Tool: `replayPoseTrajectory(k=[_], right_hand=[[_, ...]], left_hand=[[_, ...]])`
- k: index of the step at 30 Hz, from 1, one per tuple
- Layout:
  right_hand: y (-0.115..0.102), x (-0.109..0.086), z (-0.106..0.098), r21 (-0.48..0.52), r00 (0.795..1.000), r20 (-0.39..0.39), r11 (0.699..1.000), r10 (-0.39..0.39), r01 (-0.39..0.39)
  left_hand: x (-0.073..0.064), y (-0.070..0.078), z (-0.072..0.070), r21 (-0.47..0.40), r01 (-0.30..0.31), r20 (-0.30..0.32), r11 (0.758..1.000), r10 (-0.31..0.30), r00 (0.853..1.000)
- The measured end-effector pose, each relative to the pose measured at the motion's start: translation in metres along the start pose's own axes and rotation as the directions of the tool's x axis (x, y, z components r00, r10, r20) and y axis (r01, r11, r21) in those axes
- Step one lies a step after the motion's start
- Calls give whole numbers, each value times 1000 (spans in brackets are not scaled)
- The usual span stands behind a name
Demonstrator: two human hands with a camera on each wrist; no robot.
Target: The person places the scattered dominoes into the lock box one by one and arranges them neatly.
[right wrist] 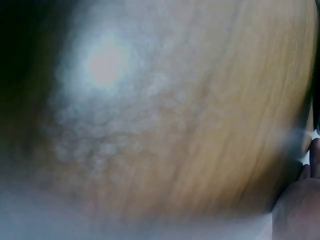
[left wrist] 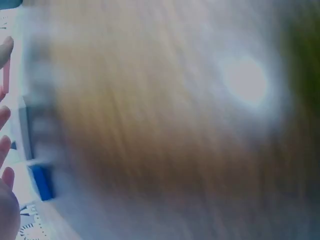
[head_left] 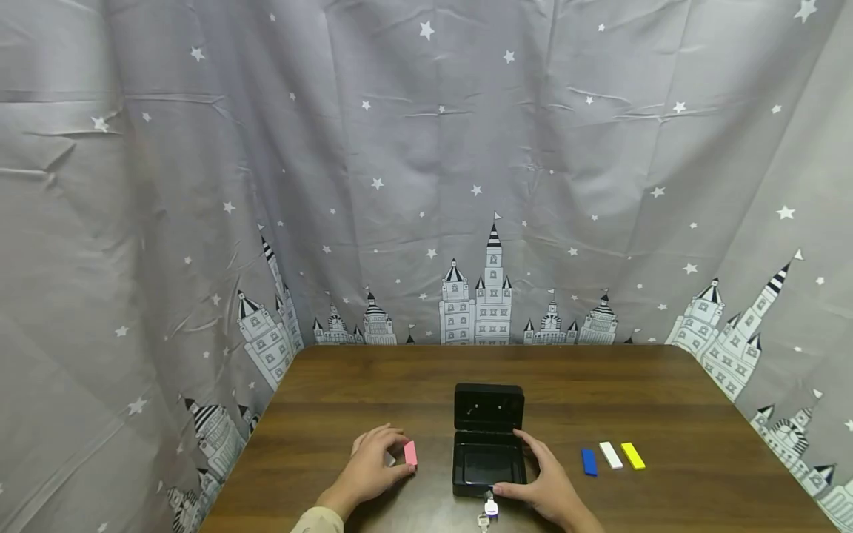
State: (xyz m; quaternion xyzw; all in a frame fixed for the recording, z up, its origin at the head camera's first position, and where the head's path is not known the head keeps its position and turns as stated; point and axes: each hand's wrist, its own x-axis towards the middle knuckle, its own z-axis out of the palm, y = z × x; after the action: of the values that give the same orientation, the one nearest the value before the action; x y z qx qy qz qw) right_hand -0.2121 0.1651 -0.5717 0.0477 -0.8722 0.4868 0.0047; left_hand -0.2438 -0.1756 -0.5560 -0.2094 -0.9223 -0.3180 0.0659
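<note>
A small black metal cash box (head_left: 489,459) lies with its lid (head_left: 489,407) raised at the back, and its tray looks bare. My right hand (head_left: 549,485) grips the box's right side, thumb at the front wall and fingertips by the hinge corner. Keys (head_left: 491,506) hang at the front lock. To the left, my left hand (head_left: 373,463) pinches a pink block (head_left: 410,453) between thumb and fingertip. A white block (head_left: 389,459) shows partly behind that hand. In the left wrist view a blue block (left wrist: 41,182) appears near the fingers.
Right of the box, a blue block (head_left: 589,462), a white block (head_left: 610,455) and a yellow block (head_left: 633,456) lie in a row on the brown wooden table (head_left: 373,377). A grey curtain (head_left: 400,148) with stars and castles hangs behind the table and along its sides.
</note>
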Motion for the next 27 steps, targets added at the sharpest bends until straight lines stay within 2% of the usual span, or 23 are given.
replayPoseTrajectory(k=[14,20,27], right_hand=[[-1,0,-2,30,1000,15,1000,6,-6],[-1,-1,-2,31,1000,13,999,7,-7],[-2,1,0,30,1000,7,999,13,-13]], left_hand=[[21,33,6,-33,-95,-57,995,93,994],[26,45,8,-47,-68,-14,997,68,998],[30,58,16,-31,-94,18,995,95,995]])
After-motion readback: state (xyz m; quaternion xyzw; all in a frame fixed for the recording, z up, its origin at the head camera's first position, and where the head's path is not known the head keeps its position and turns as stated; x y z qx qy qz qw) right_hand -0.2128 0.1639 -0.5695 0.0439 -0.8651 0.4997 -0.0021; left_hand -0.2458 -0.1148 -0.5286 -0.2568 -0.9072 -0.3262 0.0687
